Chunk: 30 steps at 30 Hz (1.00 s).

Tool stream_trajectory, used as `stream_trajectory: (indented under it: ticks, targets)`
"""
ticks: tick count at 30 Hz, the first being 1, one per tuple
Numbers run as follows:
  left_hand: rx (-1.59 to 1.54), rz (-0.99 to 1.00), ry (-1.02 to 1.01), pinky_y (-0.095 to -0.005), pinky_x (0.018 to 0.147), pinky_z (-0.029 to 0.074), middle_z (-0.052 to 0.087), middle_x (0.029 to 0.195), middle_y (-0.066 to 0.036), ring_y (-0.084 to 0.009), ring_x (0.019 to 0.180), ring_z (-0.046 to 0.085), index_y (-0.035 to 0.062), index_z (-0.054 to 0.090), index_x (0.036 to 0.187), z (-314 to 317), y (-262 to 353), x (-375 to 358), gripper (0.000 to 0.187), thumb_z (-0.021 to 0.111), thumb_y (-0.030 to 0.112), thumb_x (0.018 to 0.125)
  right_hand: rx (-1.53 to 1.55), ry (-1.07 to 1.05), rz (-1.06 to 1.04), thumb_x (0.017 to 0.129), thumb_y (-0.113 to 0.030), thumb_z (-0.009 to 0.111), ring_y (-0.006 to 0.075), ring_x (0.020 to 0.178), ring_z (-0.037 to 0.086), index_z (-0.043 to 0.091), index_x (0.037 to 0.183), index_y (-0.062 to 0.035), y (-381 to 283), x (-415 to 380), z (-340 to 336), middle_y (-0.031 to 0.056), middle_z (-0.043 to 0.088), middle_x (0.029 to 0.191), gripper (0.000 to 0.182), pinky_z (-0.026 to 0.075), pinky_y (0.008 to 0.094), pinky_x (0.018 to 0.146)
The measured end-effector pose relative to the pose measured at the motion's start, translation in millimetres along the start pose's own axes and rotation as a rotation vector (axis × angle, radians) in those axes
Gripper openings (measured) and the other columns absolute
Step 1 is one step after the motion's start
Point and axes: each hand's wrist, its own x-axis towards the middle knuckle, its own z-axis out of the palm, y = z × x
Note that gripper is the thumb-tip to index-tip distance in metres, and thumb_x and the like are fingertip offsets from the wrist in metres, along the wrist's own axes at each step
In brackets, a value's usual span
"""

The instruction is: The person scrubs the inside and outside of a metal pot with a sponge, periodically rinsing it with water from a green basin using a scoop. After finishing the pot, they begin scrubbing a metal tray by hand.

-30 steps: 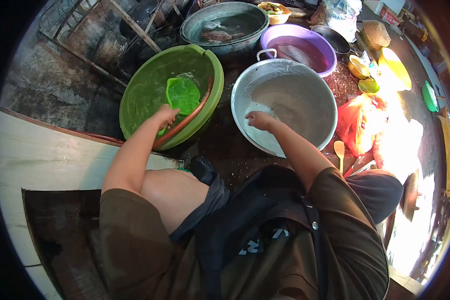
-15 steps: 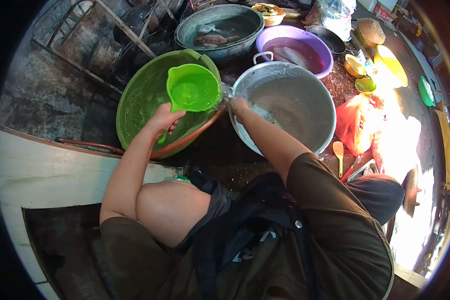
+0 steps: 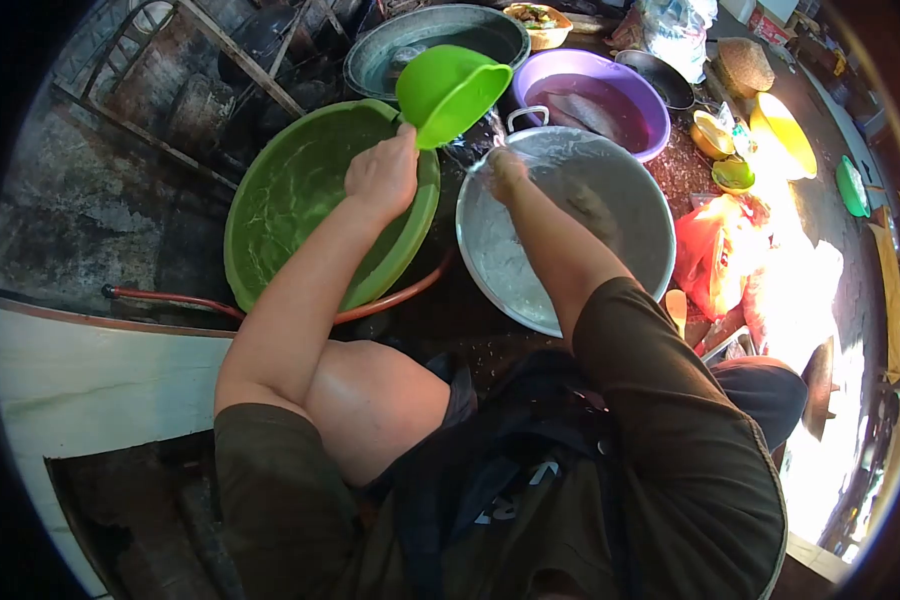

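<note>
My left hand is closed around the handle of a bright green dipper. The dipper is tipped to the right, and water runs from its lip. My right hand touches the upper-left rim of a large grey metal pot, under the falling water. Blur and splashing hide its fingers. Water moves about inside the pot. A big green basin of water stands left of the pot, below my left forearm.
Behind stand a dark basin and a purple basin holding water and something pale. To the right are a black pan, an orange-red plastic bag and yellow bowls. A reddish hose passes by the green basin.
My left hand has raised the dipper from above the green basin, up and right, and tilted it so water pours out. My right hand has slid up along the pot's rim.
</note>
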Motion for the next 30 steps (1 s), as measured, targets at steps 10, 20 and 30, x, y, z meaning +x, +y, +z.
stream_trajectory:
  ticks: [10, 20, 30]
  targets:
    - [0.077, -0.331, -0.005, -0.0525, 0.080, 0.046, 0.062, 0.102, -0.026, -0.0423, 0.095, 0.060, 0.0018, 0.045, 0.108, 8.3, -91.5, 0.0, 0.026, 0.040, 0.022, 0.092, -1.043, -0.555, 0.006, 0.084, -0.048, 0.052, 0.0299, 0.089, 0.064, 0.051, 0.118, -0.0001, 32.7, -49.9, -49.0, 0.0187, 0.064, 0.100, 0.059, 0.054, 0.0407, 0.062]
    - [0.321, -0.400, 0.157, -0.0490, 0.083, 0.046, 0.059, 0.105, -0.019, -0.0374, 0.099, 0.058, 0.0030, 0.049, 0.105, 11.0, -141.6, -55.3, 0.029, 0.055, 0.025, 0.088, -1.534, -0.449, -0.203, 0.077, -0.019, 0.059, 0.0382, 0.098, 0.061, 0.058, 0.103, 0.0049, 92.9, -136.3, -68.3, 0.0267, 0.062, 0.102, 0.036, 0.050, 0.0415, 0.081]
    - [0.236, 0.415, -0.390, -0.0445, 0.080, 0.047, 0.054, 0.101, -0.018, -0.0350, 0.094, 0.058, 0.0034, 0.053, 0.105, 58.7, -21.2, -103.7, 0.041, 0.065, 0.033, 0.080, -1.417, -0.483, -0.557, 0.073, -0.012, 0.057, 0.0352, 0.088, 0.064, 0.063, 0.094, 0.0005, -20.3, -185.8, -65.5, 0.0228, 0.065, 0.091, 0.024, 0.050, 0.0428, 0.076]
